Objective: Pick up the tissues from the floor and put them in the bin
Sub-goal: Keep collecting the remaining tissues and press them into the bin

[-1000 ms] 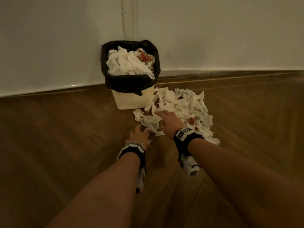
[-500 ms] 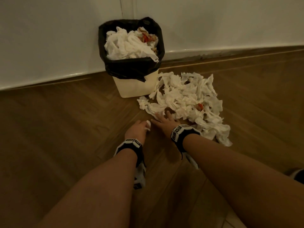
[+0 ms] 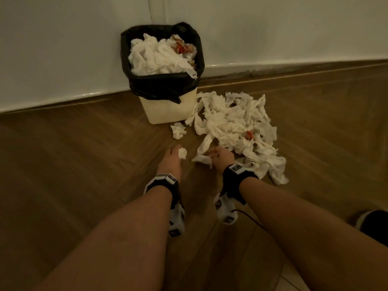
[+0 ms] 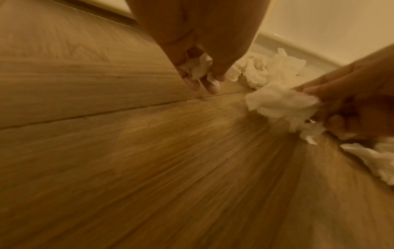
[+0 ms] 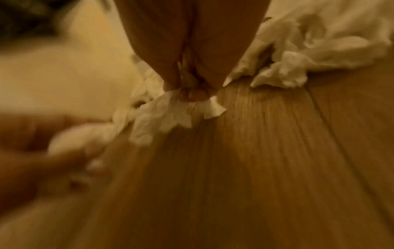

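Note:
A cream bin (image 3: 168, 110) with a black liner stands against the wall, heaped with white tissues (image 3: 157, 57). A pile of crumpled tissues (image 3: 233, 122) lies on the wooden floor to its right. My left hand (image 3: 174, 156) pinches a small tissue wad (image 3: 182, 153), seen between its fingers in the left wrist view (image 4: 197, 67). My right hand (image 3: 220, 156) grips a tissue (image 3: 202, 159) at the pile's near edge; the right wrist view shows that tissue (image 5: 170, 112) bunched under the fingertips. One loose tissue ball (image 3: 178, 131) sits in front of the bin.
A white wall with a skirting board (image 3: 273, 68) runs behind the bin. Wooden floor (image 3: 84, 154) stretches left of the hands. A dark shoe (image 3: 373, 225) shows at the right edge.
Both hands have drawn back from the pile toward me. The left hand has closed on a small wad, the right on a tissue, and one tissue ball now lies apart near the bin.

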A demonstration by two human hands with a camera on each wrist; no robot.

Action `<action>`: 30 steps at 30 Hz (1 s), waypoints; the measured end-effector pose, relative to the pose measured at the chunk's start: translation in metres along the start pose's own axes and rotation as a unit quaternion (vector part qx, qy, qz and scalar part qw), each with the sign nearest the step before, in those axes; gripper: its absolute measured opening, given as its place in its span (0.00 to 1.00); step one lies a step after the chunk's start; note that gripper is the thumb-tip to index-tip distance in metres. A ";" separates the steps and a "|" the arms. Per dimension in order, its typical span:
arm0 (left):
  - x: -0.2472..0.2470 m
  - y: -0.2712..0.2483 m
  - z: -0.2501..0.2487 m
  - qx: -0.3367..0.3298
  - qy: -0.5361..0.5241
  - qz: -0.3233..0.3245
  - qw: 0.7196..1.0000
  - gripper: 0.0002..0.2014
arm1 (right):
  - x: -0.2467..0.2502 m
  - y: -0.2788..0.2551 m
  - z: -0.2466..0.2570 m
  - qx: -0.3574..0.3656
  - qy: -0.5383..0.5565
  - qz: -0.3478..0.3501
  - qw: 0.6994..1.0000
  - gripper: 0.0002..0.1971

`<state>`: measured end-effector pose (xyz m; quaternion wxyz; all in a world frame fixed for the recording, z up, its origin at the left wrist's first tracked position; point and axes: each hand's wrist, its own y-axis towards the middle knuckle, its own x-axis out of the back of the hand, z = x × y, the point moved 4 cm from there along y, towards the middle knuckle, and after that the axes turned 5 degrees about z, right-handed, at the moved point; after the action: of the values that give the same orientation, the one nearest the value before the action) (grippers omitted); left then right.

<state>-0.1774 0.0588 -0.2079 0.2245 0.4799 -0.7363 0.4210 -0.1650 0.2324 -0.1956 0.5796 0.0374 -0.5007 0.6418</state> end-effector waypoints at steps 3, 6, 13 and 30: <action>0.002 -0.001 -0.012 0.017 -0.031 -0.007 0.999 0.29 | 0.008 -0.003 -0.018 -0.103 0.302 -0.031 0.947 0.20; 0.005 -0.003 -0.024 -0.003 -0.053 -0.040 0.998 0.26 | 0.014 -0.013 -0.022 -0.131 0.496 0.004 0.858 0.31; 0.021 -0.004 -0.048 -0.047 -0.057 -0.071 0.995 0.18 | 0.041 -0.036 -0.018 -0.066 0.547 0.031 0.834 0.19; 0.149 -0.011 -0.156 -0.211 -0.075 -0.224 0.949 0.10 | 0.147 -0.064 0.109 0.065 0.284 -0.048 0.955 0.14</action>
<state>-0.2449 0.1101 -0.0089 0.3533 0.6043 -0.6965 0.1578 -0.2208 0.2506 -0.0104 0.7246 -0.0846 -0.2701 0.6284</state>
